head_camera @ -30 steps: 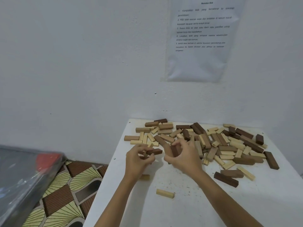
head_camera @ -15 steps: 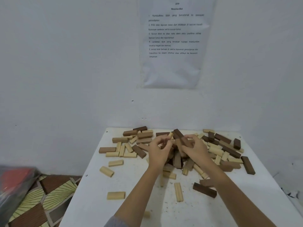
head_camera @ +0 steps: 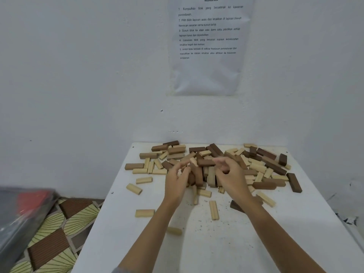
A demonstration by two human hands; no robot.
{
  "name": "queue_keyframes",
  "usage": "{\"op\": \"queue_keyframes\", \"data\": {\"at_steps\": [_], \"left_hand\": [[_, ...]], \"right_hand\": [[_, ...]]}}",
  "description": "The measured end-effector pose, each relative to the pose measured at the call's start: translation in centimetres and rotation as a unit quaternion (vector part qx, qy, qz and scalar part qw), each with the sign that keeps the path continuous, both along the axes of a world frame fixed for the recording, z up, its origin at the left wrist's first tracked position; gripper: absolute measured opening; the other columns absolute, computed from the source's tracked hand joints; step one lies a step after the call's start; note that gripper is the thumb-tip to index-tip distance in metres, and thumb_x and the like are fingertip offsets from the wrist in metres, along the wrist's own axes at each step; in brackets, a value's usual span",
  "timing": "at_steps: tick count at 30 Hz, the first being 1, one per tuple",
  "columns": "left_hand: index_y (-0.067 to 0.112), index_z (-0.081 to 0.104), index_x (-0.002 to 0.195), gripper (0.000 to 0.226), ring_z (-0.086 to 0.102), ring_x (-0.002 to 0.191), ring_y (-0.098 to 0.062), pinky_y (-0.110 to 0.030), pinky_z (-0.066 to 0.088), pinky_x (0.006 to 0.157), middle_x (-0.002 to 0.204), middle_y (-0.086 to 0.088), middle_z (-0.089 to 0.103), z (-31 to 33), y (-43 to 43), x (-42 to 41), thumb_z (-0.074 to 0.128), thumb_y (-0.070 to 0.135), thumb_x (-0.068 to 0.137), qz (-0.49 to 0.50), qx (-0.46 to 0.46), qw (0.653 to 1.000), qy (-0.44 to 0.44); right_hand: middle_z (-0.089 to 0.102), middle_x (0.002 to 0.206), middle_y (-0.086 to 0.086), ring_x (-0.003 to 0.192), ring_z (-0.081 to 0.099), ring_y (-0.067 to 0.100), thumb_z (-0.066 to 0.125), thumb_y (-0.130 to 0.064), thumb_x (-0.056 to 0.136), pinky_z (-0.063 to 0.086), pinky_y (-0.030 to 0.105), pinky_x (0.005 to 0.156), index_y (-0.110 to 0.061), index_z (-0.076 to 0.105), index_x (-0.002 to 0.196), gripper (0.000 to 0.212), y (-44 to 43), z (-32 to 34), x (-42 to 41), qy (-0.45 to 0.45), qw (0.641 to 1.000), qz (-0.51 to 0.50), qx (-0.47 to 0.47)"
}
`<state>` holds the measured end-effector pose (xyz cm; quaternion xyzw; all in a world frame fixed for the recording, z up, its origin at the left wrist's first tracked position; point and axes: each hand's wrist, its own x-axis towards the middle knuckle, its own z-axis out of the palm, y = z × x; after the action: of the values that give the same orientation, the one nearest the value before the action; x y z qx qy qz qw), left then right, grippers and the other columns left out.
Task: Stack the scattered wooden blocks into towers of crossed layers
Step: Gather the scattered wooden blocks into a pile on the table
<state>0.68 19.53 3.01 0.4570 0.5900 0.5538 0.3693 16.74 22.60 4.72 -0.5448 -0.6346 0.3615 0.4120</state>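
L hand grips upright brown blocks mid-pile. R hand sits just beside, fingers curled, grip unclear. Loose wooden blocks litter white table. Printed sheet on wall behind.

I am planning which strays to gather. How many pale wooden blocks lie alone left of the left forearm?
3. One pale wooden block farthest, a second left of it, a third nearest the viewer. The left forearm may hide more.
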Motion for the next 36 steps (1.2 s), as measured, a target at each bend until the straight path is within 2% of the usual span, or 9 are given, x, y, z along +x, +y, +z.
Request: {"op": "queue_keyframes", "data": {"at_steps": [2, 5, 8, 17, 19, 22, 26, 32, 36], "left_hand": [[0.018, 0.068, 0.111, 0.021, 0.056, 0.103, 0.006, -0.003, 0.039, 0.080, 0.112, 0.008, 0.067, -0.5, -1.7, -1.0, 0.055, 0.018, 0.094, 0.025, 0.002, 0.998, 0.063], [0.020, 0.068, 0.112, 0.037, 0.053, 0.117, -0.015, -0.033, 0.039, 0.101, 0.115, 0.008, 0.066, -1.9, -4.2, -2.7, 0.053, 0.037, 0.083, 0.080, -0.015, 0.973, 0.217], [0.024, 0.063, 0.119, 0.045, 0.037, 0.135, -0.025, -0.050, 0.019, 0.112, 0.130, 0.004, 0.058, -3.5, -6.6, -4.3, 0.053, 0.049, 0.084, 0.123, -0.094, 0.922, 0.355], [0.036, 0.054, 0.131, 0.102, 0.017, 0.145, -0.024, -0.049, 0.017, 0.117, 0.151, 0.002, 0.032, -6.2, -10.8, -5.5, 0.046, 0.097, 0.049, -0.033, -0.125, 0.926, 0.355], [0.039, 0.051, 0.133, 0.100, 0.011, 0.145, -0.021, -0.046, 0.015, 0.118, 0.154, 0.002, 0.027, -6.3, -11.2, -5.2, 0.056, 0.093, 0.048, -0.064, -0.118, 0.923, 0.359], [0.039, 0.063, 0.119, 0.061, 0.017, 0.141, -0.018, -0.032, 0.019, 0.113, 0.146, 0.007, 0.035, -6.4, -11.4, -5.0, 0.080, 0.058, 0.064, -0.079, -0.081, 0.942, 0.317], [0.027, 0.077, 0.095, 0.020, 0.039, 0.126, -0.016, -0.012, 0.027, 0.095, 0.121, 0.015, 0.052, -6.7, -11.5, -4.6, 0.081, 0.024, 0.075, -0.049, -0.033, 0.962, 0.266], [0.017, 0.079, 0.092, 0.016, 0.051, 0.105, -0.010, -0.004, 0.033, 0.086, 0.100, 0.027, 0.057, -6.6, -11.4, -3.8, 0.077, 0.008, 0.079, 0.011, 0.003, 0.968, 0.250], [0.019, 0.079, 0.094, 0.017, 0.056, 0.101, -0.012, -0.005, 0.036, 0.082, 0.100, 0.020, 0.062, -6.6, -10.9, -3.5, 0.079, 0.014, 0.078, 0.036, 0.000, 0.966, 0.254]], "right_hand": [[0.062, 0.103, -0.002, 0.092, 0.057, 0.008, 0.055, -0.004, 0.090, 0.050, 0.026, 0.083, -0.025, 0.063, 0.102, 0.025, -1.5, -0.5, -0.5, -0.038, 0.999, 0.004, 0.010], [0.062, 0.109, 0.000, 0.095, 0.059, 0.013, 0.059, -0.019, 0.091, 0.051, 0.030, 0.078, -0.022, 0.062, 0.104, 0.014, -3.5, -1.7, -1.1, -0.145, 0.989, -0.009, 0.019], [0.047, 0.134, -0.001, 0.117, 0.050, 0.020, 0.060, -0.038, 0.090, 0.043, 0.029, 0.073, -0.021, 0.059, 0.111, 0.027, -5.2, -2.8, -1.8, -0.282, 0.959, -0.019, -0.014], [0.052, 0.123, 0.004, 0.118, 0.044, 0.024, 0.055, -0.068, 0.082, 0.046, 0.033, 0.080, -0.021, 0.058, 0.117, 0.058, -6.2, -4.9, -3.9, -0.373, 0.924, -0.071, -0.034], [0.052, 0.121, 0.004, 0.117, 0.044, 0.023, 0.057, -0.064, 0.084, 0.043, 0.031, 0.078, -0.021, 0.060, 0.114, 0.053, -6.2, -5.0, -4.3, -0.358, 0.930, -0.077, -0.028], [0.054, 0.115, 0.004, 0.114, 0.044, 0.021, 0.058, -0.049, 0.090, 0.044, 0.030, 0.075, -0.020, 0.061, 0.108, 0.034, -6.6, -5.1, -4.6, -0.339, 0.937, -0.078, -0.019], [0.051, 0.112, 0.004, 0.113, 0.044, 0.020, 0.054, -0.027, 0.096, 0.040, 0.025, 0.068, -0.017, 0.063, 0.106, 0.017, -7.1, -5.6, -4.6, -0.344, 0.936, -0.079, -0.003], [0.057, 0.107, 0.011, 0.106, 0.052, 0.024, 0.062, -0.013, 0.093, 0.043, 0.025, 0.076, -0.010, 0.067, 0.114, 0.022, -7.3, -6.4, -3.8, -0.262, 0.963, -0.059, 0.007], [0.059, 0.078, 0.008, 0.063, 0.053, 0.009, 0.070, -0.006, 0.086, 0.045, 0.008, 0.061, -0.003, 0.071, 0.102, 0.016, -7.2, -5.8, -2.9, -0.124, 0.990, -0.062, -0.007]]}}
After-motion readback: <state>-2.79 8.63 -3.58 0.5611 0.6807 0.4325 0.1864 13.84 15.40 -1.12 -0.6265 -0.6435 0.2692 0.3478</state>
